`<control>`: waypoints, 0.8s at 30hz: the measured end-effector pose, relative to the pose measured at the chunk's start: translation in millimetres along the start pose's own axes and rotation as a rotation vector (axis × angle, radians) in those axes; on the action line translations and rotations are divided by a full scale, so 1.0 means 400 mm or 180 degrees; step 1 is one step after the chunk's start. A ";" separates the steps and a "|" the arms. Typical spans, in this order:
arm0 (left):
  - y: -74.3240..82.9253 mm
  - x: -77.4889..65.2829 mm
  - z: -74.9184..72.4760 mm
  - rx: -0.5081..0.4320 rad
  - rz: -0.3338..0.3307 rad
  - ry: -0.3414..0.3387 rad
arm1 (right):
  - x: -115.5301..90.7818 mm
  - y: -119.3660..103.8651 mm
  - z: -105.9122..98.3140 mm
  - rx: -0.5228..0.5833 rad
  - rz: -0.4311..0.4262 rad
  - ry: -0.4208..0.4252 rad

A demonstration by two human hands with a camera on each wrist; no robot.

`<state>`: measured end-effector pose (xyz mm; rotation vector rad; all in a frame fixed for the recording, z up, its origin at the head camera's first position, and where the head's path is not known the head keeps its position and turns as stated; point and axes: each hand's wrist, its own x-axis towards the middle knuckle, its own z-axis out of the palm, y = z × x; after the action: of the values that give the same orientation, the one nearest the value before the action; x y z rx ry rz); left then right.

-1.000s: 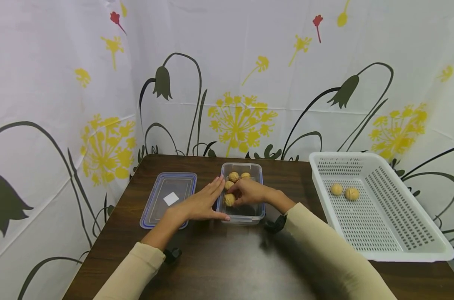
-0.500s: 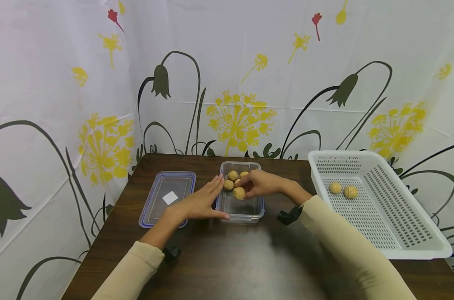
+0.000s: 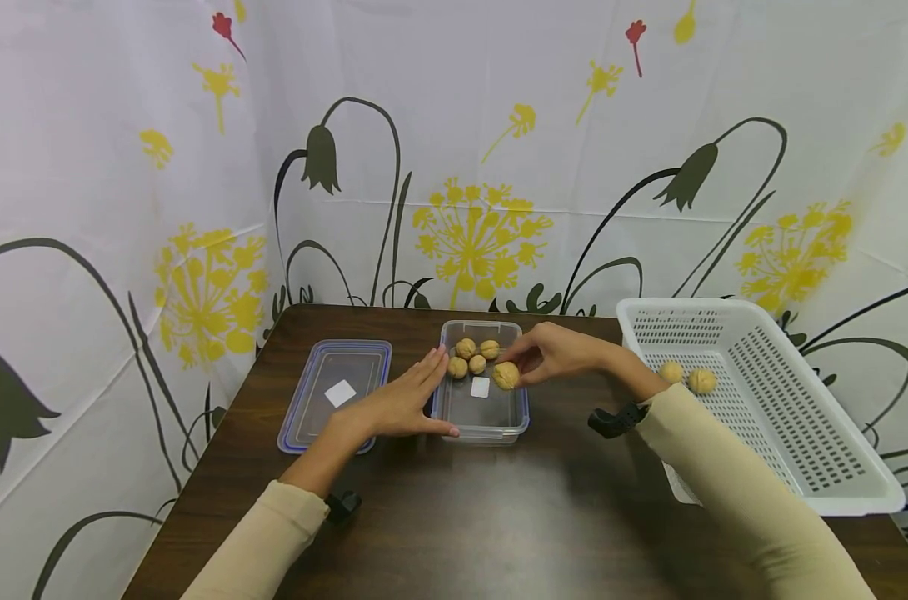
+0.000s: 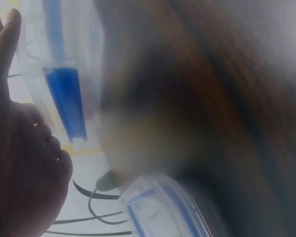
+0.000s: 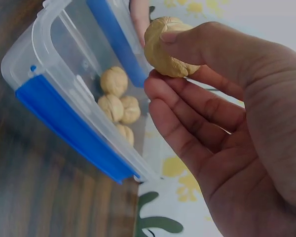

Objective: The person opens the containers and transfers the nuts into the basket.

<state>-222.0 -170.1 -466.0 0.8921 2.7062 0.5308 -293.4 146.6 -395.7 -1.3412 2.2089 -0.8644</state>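
Between thumb and fingers, my right hand [image 3: 555,352] pinches a walnut [image 3: 506,375] over the right side of a clear plastic container [image 3: 482,432]. The right wrist view shows this walnut [image 5: 168,47] held above the container's blue clip [image 5: 74,128]. Inside the container, several walnuts [image 3: 477,364] lie grouped toward the far left, near a white square label [image 3: 480,387]. My left hand [image 3: 397,404] rests against the container's left side, fingers straight and thumb at its near edge. In the left wrist view, the left hand [image 4: 24,163] is dark beside a blue clip [image 4: 66,101].
A clear lid [image 3: 336,375] with a blue seal and white label lies left of the container. At the right stands a white perforated basket [image 3: 769,442] with two walnuts [image 3: 701,381] in it. A flower-printed cloth [image 3: 499,150] hangs behind the brown table [image 3: 454,517].
My right hand has lifted the walnut from inside the container and moved it right and up, uncovering the other walnuts and the label. The left hand has stayed in place.
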 end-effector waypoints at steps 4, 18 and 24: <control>-0.003 0.002 0.002 0.0006 -0.0004 -0.0014 | -0.037 -0.005 -0.023 -0.0001 0.0056 0.0042; -0.004 0.002 0.004 0.0028 -0.0049 -0.0040 | -0.192 0.036 -0.097 0.0162 0.0249 0.0292; -0.003 0.003 0.005 0.0014 -0.0051 -0.0029 | -0.263 0.056 -0.127 0.0152 0.0264 0.0426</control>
<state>-222.9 -169.5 -468.3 0.8710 2.7051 0.5165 -292.2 262.9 -371.4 -1.1925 2.3110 -0.9957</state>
